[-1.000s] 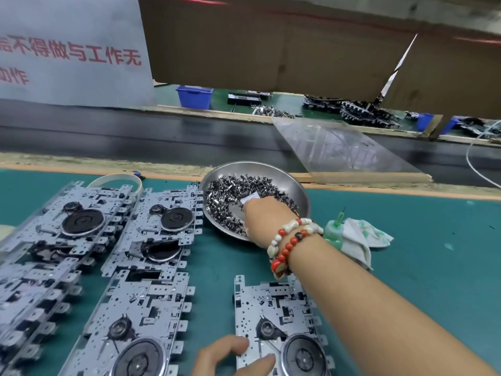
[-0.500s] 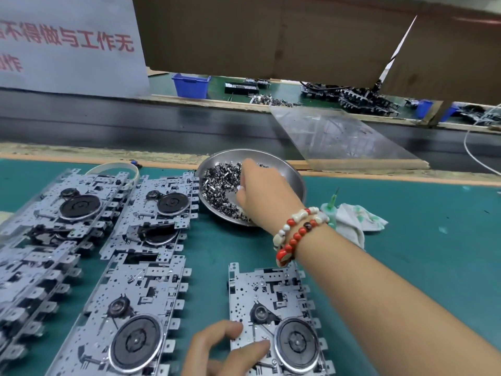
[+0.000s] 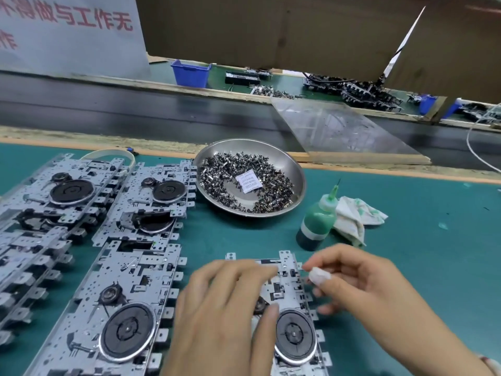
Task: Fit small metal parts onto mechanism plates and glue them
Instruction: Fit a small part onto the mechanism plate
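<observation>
Green mat (image 3: 406,267); left hand (image 3: 217,302) flat, fingers straight, on near mechanism plate (image 3: 287,270); right hand (image 3: 360,278) curled, contents unclear.

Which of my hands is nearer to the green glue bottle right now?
The right. The right hand sits just below the green plastic glue bottle, apart from it. The left hand rests on the silver metal mechanism plate, farther to the bottle's lower left.
</observation>
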Tool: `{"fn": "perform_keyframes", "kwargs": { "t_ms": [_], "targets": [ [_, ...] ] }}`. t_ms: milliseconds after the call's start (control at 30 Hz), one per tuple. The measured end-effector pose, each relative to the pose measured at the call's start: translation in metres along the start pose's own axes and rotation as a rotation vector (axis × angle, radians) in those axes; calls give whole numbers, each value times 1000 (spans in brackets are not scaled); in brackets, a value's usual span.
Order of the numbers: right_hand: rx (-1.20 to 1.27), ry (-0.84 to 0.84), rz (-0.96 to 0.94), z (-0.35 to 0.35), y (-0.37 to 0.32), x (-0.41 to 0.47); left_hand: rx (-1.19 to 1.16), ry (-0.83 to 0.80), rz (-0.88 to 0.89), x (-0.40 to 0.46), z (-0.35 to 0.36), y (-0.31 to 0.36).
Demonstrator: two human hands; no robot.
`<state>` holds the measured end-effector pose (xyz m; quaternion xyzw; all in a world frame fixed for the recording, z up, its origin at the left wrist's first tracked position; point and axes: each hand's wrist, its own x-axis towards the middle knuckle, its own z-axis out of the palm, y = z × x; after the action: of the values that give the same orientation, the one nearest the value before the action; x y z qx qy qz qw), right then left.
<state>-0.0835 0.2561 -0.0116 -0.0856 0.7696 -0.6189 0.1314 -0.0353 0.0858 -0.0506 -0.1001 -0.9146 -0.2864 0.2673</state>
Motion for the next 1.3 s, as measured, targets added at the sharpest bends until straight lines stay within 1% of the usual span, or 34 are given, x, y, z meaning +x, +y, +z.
{"fn": "perform_keyframes", "kwargs": {
  "t_ms": [100, 133, 200, 267, 333, 400, 500, 600, 767, 933, 1033, 1200, 1300],
  "targets": [
    [45, 29, 55, -3, 9, 4, 127, -155, -43, 14, 8, 6],
    [63, 29, 57, -3, 10, 6, 92, -200, -80, 18, 8, 8],
    [87, 27, 48, -2, 11, 10, 6, -228, -136, 20, 11, 8],
    [78, 16, 31, -2, 11, 13, -67, -289, -176, 22, 11, 12],
    [79, 7, 16, -2, 14, 15, -51, -395, -219, 27, 8, 16],
    [105, 1, 5, -3, 15, 16, -27, -356, -236, 27, 8, 14],
    [138, 5, 4, -3, 17, 16, 47, -371, -236, 36, 8, 13],
    [61, 29, -31, -2, 19, 17, 14, -393, -270, 42, 12, 10],
    [-67, 78, -122, 2, 21, 17, -92, -334, -272, 41, 17, 4],
    [-60, 87, -133, 4, 22, 18, -283, -304, -295, 43, 17, 3],
    [-72, 79, -124, 5, 23, 19, -365, -278, -346, 44, 17, 3],
    [-53, 42, -113, 2, 24, 19, -398, -260, -380, 44, 18, 3],
    [-144, 56, -174, 1, 27, 19, -394, -255, -393, 42, 18, 2]
  ]
}}
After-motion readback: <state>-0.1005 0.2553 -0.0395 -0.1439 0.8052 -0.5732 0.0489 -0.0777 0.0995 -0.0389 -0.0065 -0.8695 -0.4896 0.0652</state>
